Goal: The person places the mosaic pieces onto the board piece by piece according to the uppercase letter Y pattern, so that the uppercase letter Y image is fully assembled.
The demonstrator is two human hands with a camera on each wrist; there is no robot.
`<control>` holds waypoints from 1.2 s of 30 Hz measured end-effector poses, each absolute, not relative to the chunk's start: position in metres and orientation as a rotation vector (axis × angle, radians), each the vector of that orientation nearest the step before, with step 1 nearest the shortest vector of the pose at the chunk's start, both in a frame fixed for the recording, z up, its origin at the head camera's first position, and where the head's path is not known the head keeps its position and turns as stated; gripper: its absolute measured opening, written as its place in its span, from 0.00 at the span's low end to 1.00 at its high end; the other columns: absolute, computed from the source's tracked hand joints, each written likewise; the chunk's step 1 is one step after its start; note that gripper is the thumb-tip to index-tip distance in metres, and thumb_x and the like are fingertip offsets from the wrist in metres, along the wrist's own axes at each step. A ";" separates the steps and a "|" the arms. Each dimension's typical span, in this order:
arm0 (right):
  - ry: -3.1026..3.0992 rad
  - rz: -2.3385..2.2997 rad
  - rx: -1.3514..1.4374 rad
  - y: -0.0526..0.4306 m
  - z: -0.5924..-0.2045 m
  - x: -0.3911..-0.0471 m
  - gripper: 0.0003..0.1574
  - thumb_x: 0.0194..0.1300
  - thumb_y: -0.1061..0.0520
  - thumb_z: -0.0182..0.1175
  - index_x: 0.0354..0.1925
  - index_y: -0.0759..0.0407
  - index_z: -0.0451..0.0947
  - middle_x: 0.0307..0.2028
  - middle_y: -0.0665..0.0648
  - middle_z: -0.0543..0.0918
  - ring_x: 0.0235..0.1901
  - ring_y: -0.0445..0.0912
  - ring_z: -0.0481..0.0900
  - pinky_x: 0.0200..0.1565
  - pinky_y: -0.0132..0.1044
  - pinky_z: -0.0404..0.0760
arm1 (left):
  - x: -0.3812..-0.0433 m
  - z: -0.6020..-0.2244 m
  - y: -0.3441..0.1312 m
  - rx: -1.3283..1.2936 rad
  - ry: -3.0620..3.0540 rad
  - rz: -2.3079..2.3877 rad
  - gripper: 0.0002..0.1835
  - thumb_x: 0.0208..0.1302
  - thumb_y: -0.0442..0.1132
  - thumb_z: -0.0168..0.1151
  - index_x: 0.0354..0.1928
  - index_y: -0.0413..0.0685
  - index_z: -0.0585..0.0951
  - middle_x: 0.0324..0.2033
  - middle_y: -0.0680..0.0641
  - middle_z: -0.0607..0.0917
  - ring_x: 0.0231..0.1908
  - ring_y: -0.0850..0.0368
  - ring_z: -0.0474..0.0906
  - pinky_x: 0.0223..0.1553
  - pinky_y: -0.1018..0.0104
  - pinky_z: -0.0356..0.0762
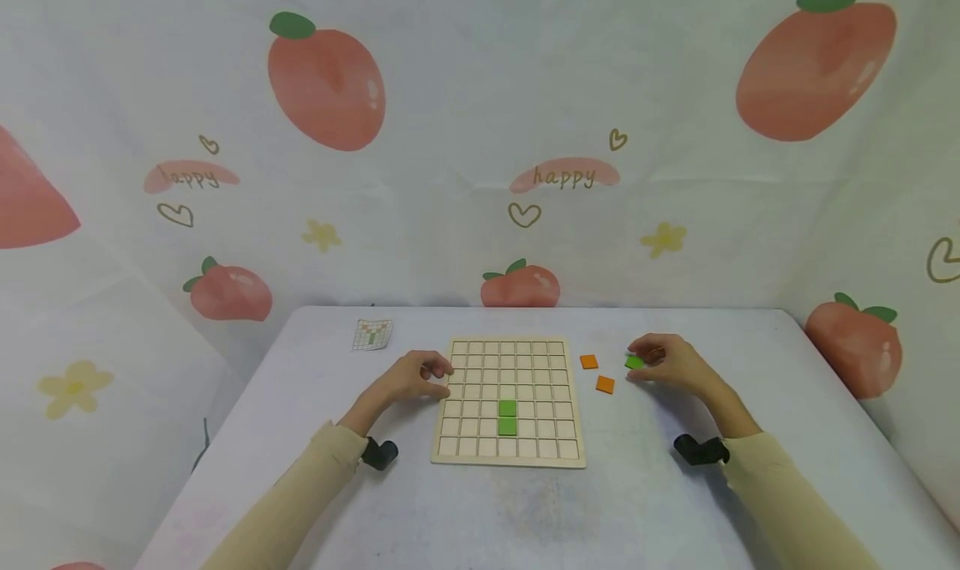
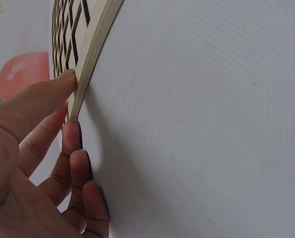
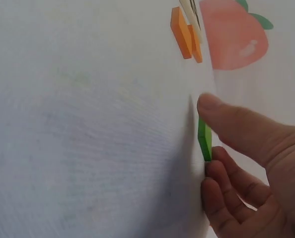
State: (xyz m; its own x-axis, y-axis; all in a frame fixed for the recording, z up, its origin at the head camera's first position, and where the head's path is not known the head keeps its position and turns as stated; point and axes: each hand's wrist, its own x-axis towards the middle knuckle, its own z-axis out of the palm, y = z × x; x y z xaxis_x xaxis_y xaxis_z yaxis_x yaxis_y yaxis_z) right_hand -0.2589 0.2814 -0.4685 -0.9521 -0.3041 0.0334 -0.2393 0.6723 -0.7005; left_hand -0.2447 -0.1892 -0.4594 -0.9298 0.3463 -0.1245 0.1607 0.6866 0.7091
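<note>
A pale wooden grid board (image 1: 508, 463) lies flat on the table, with two green square tiles (image 1: 507, 417) in one column of its lower half. My left hand (image 1: 408, 378) is at the board's left side, its thumb and fingertips touching the rim (image 2: 90, 54) without wrapping round it. To the right of the board, my right hand (image 1: 671, 366) pinches a green tile (image 3: 204, 139) between thumb and fingers, low at the tabletop. Two orange tiles (image 1: 605, 384) lie between that hand and the board.
A small paper card (image 1: 372, 334) with a printed coloured grid pattern lies at the table's back left. Behind the white table (image 1: 637, 512) hangs a cloth (image 1: 450, 137) printed with fruit. Black wrist cameras are strapped to both wrists.
</note>
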 end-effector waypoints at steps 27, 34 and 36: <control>2.738 -1.233 -0.486 0.281 -0.470 -0.261 0.17 0.58 0.67 0.72 0.46 0.69 0.83 0.41 0.58 0.83 0.39 0.52 0.77 0.41 0.36 0.78 | -0.243 -0.458 -0.187 0.363 2.662 1.062 0.17 0.53 0.32 0.78 0.45 0.45 0.85 0.35 0.52 0.80 0.38 0.54 0.72 0.44 0.60 0.70; 2.716 -1.310 -0.603 0.280 -0.469 -0.261 0.15 0.59 0.68 0.71 0.46 0.70 0.83 0.41 0.59 0.84 0.40 0.51 0.79 0.43 0.34 0.79 | -0.243 -0.458 -0.188 0.394 2.665 1.057 0.16 0.54 0.32 0.78 0.45 0.45 0.85 0.36 0.52 0.80 0.38 0.53 0.72 0.44 0.60 0.70; 2.701 -1.342 -0.628 0.279 -0.469 -0.260 0.15 0.59 0.68 0.71 0.46 0.70 0.83 0.42 0.59 0.85 0.40 0.51 0.80 0.43 0.34 0.80 | -0.243 -0.458 -0.189 0.399 2.664 1.056 0.17 0.53 0.32 0.78 0.45 0.44 0.85 0.35 0.52 0.80 0.38 0.53 0.72 0.44 0.60 0.70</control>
